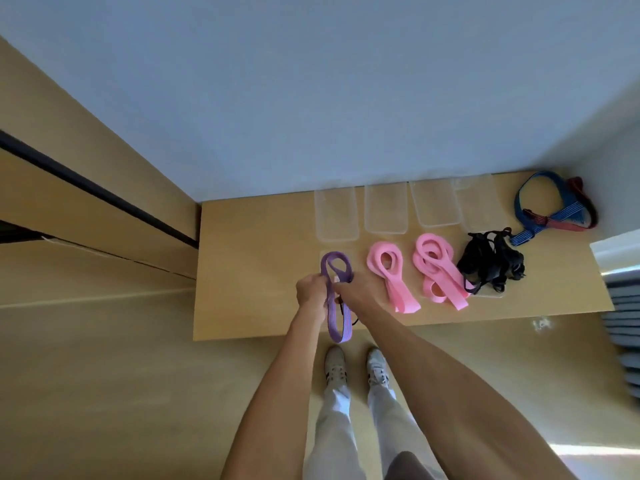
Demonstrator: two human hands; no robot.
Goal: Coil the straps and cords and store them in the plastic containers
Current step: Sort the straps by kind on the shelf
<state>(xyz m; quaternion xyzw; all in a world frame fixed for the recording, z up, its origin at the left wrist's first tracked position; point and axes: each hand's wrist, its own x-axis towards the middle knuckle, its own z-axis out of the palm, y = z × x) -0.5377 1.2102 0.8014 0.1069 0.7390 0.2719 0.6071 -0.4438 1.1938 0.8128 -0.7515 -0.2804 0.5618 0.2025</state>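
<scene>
The person stands at a low wooden table [249, 271] and works on the first strap of the row. Both hands hold the purple strap [334, 306] above the near edge of the table. The left hand [311, 289] has its fingers curled around the strap at the middle, and the right hand [353, 289] pinches it just beside, so the two hands are almost touching. One loop stands up above the hands and a longer loop hangs down past the table edge, toward the shoes [356, 367]. A thin dark cord (maybe a part of the same strap, the view is too blurred to tell) hangs beside the lower loop.

My judgement is that the coiling of this strap is only beginning, because the loops are large and loose. The next move calls for folding or winding the hanging loop up to the hands, keeping the turns tight, and then placing the bundle in the nearest clear container [336, 216].

The other things wait on the table: two pink straps [391, 275], a black cord tangle [491, 265], and a blue and red strap [554, 209] at the far right. Four clear containers stand in a row behind them.
</scene>
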